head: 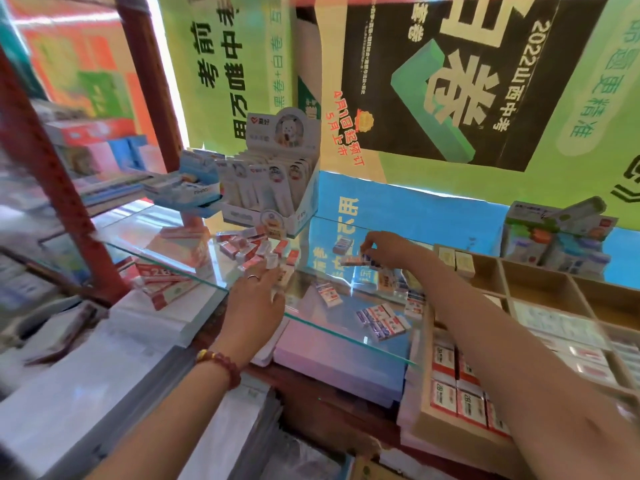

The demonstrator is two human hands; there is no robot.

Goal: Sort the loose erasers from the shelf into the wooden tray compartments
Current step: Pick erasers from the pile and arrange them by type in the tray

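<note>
White cardboard display box [273, 188], back left; green-and-black printed poster [450, 81] behind it; pale pink paper stack [339, 351], lower centre.

A heap of red-and-white erasers [254, 249] is spread on the left part of the glass shelf [322, 237], tumbled at all angles. Blue-and-white erasers [381, 320] are laid flat in a loose cluster near the shelf's front edge, with a single eraser [327, 294] just to their left and another eraser [343, 245] farther back. A blurred eraser [351, 260] is pinched by the right hand [388, 247]. The wooden tray [424, 393] is set at the shelf's right end. Its near compartments are packed with tight rows of red-labelled erasers [457, 400], and two pale erasers [455, 262] are stood in a far compartment.
</note>
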